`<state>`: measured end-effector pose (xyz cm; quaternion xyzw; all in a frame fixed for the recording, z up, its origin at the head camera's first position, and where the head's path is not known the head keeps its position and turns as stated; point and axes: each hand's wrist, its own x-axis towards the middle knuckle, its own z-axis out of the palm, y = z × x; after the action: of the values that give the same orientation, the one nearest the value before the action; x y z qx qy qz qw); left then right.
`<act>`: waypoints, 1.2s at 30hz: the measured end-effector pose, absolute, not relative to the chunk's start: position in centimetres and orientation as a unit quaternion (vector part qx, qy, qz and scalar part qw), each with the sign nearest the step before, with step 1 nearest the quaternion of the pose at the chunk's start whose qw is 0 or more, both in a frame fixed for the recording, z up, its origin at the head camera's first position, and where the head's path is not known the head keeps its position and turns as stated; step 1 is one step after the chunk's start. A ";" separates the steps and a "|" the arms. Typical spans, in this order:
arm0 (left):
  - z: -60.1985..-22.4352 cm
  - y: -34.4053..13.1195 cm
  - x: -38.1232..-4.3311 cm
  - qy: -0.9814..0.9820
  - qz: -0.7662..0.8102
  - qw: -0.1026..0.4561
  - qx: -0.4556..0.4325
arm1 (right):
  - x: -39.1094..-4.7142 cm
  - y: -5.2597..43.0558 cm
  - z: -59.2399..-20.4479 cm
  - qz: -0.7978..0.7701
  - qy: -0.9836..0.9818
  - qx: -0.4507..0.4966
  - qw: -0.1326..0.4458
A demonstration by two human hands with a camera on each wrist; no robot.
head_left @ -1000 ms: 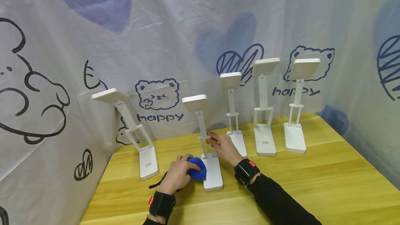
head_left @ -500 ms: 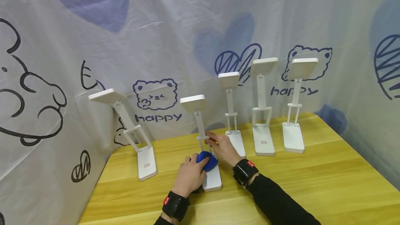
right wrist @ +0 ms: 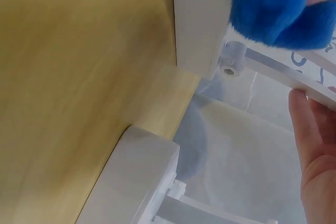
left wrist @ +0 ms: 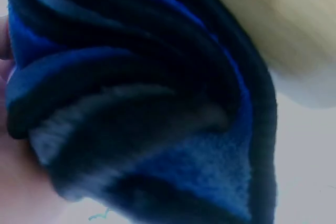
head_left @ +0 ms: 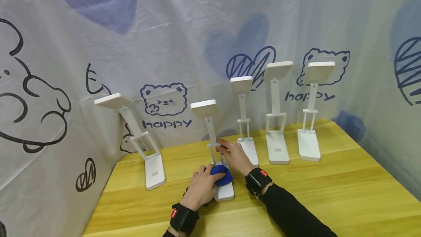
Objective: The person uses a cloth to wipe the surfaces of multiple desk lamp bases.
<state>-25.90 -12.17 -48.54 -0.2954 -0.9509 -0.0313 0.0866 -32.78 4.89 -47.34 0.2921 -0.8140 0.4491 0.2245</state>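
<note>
My left hand (head_left: 201, 186) grips a bunched blue cloth (head_left: 223, 175) and presses it on the base of a white desk lamp (head_left: 225, 193). Folds of the cloth (left wrist: 210, 166) fill much of the left wrist view, and its dark edging shows there. With thumb and fingers, my right hand (head_left: 234, 155) pinches the lamp's lower support arm, just below the crossbar. In the right wrist view the fingertips of this hand (right wrist: 317, 145) lie against the thin white rod (right wrist: 278, 71), while the blue cloth (right wrist: 273, 9) sits over the base above.
On the left of the wooden table (head_left: 296, 200) stands another white desk lamp (head_left: 155, 171). Several more are lined up to the right, the nearest white lamp (head_left: 249, 151) close behind my right hand. A printed curtain (head_left: 184, 46) hangs behind the table.
My left hand has moved right with the cloth, from beside the lamp base onto it, then slightly down along it. The right hand keeps its hold on the support arm.
</note>
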 end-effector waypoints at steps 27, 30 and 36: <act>-47.1 -15.6 -25.7 -0.923 -0.189 -0.010 -0.335 | -32.7 4.9 -47.2 0.437 -0.822 0.293 0.218; -47.1 -16.3 -25.9 -0.926 -0.184 -0.007 -0.331 | -32.7 4.9 -47.2 0.439 -0.821 0.294 0.217; -47.7 -17.6 -26.4 -0.946 -0.141 0.013 -0.291 | -32.7 4.9 -47.2 0.439 -0.822 0.293 0.214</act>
<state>-26.37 -17.61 -47.70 -0.2909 -0.9462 -0.1411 0.0131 -32.71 4.86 -47.22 0.2925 -0.8224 0.4386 0.2137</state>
